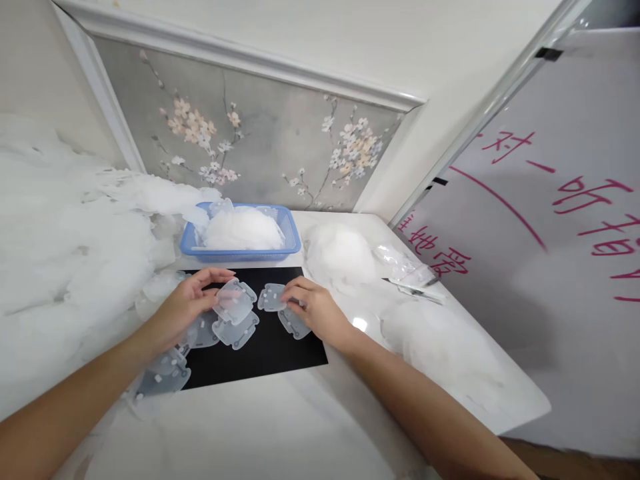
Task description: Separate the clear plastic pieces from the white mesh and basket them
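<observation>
My left hand (193, 301) pinches the edge of a thin, translucent plastic piece (235, 300) with rounded corners and notched edges. A similar translucent piece (236, 331) lies just below it on a black mat (265, 353). My right hand (320, 310) has its fingers closed at the edge of a smaller-looking translucent piece (271, 297). Partly under that hand rests one more piece (294, 323). Several others lie by my left wrist, among them a piece (165, 373) overlapping the mat's left edge.
Behind the mat stands a blue plastic basket (240, 255) filled with whitish pieces. A large white translucent heap (65, 267) rises at the left. White bundles (340, 257) and clear plastic bags (400, 263) occupy the table's right side. A whiteboard (565, 300) with red writing stands at right.
</observation>
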The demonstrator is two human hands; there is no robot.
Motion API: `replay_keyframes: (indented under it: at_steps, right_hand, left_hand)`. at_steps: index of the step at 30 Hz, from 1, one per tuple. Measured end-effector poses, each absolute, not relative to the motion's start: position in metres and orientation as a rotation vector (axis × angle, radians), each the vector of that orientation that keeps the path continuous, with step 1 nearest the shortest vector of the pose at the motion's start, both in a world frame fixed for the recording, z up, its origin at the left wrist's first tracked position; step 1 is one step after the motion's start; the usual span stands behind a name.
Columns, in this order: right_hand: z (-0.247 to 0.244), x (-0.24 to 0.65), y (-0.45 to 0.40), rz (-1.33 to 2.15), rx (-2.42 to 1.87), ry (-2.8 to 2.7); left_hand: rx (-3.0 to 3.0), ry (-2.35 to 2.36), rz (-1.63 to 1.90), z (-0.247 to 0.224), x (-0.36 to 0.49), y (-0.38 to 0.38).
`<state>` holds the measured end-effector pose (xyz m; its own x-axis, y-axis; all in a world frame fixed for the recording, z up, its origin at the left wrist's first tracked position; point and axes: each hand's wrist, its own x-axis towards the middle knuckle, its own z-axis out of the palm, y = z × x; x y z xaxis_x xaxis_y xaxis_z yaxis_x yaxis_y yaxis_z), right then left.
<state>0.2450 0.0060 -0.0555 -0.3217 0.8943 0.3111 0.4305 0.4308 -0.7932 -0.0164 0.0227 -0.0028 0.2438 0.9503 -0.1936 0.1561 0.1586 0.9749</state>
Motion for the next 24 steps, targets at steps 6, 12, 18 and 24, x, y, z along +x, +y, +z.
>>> replay_keyframes:
  at_steps: [6, 12, 18, 24]
  right_hand:
    - [-0.049, 0.244, 0.005, 1.252, -1.22, -1.431]
    - [-0.048, 0.246, 0.005, 1.541, -1.167, -1.269]
    - [-0.045, 0.248, 0.006, 1.625, -1.171, -1.21]
    - [-0.041, 0.248, 0.005, 1.671, -1.16, -1.157]
  left_hand:
    - [1.358, 1.23, 0.814, -0.012, -0.02, 0.025]
    - [1.346, 1.228, 0.743, -0.012, -0.023, 0.023]
    - [1.281, 1.226, 0.788, -0.005, -0.018, 0.02]
    - [1.218, 1.18, 0.837, -0.002, -0.015, 0.02]
